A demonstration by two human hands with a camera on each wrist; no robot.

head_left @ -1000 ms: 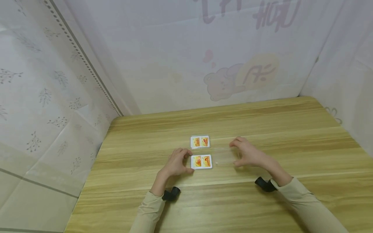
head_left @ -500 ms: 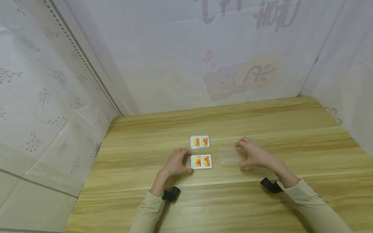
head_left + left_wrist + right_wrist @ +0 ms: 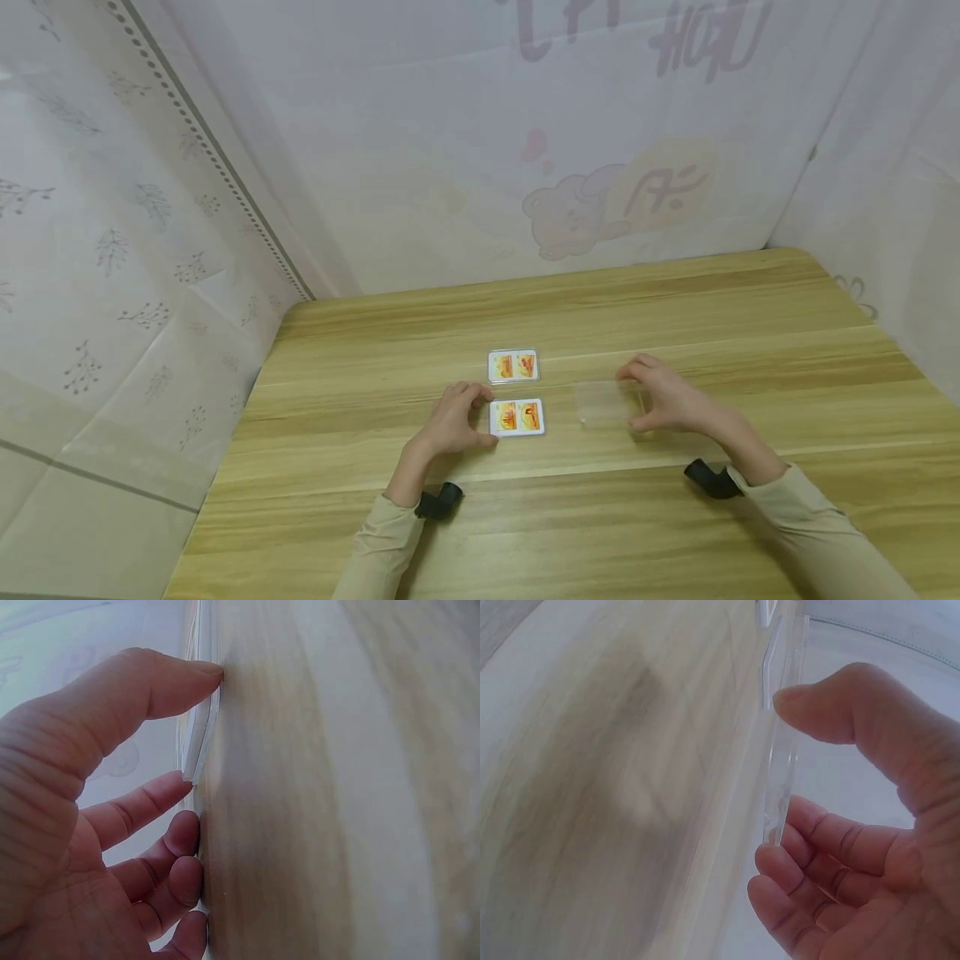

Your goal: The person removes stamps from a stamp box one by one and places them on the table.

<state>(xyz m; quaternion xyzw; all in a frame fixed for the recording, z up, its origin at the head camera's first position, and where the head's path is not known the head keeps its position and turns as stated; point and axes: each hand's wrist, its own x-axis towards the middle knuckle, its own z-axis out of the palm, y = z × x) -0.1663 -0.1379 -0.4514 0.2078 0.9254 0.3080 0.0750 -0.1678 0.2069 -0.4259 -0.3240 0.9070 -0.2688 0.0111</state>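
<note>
My left hand (image 3: 448, 423) holds a flat clear case (image 3: 517, 417) by its edges, thumb on the near side and index finger on the far side. Inside the case is a white card with two orange-yellow pictures. The left wrist view shows this case (image 3: 199, 727) edge-on, low against the wood. My right hand (image 3: 670, 403) pinches a see-through rectangular plastic cover (image 3: 602, 403) between thumb and fingers, to the right of the case. In the right wrist view, the cover (image 3: 778, 784) appears edge-on above the table, with the thumb (image 3: 817, 709) on one edge.
A second clear case (image 3: 513, 365) with a similar two-picture card lies just beyond the held one. Everything is on a wood-grain table (image 3: 360, 333). Behind it hangs a pale printed curtain (image 3: 420, 167). Black wrist mounts (image 3: 441, 502) stick out from both sleeves.
My right hand has moved to the right with the clear cover, widening the gap to the case. The left hand and both cases stay in place.
</note>
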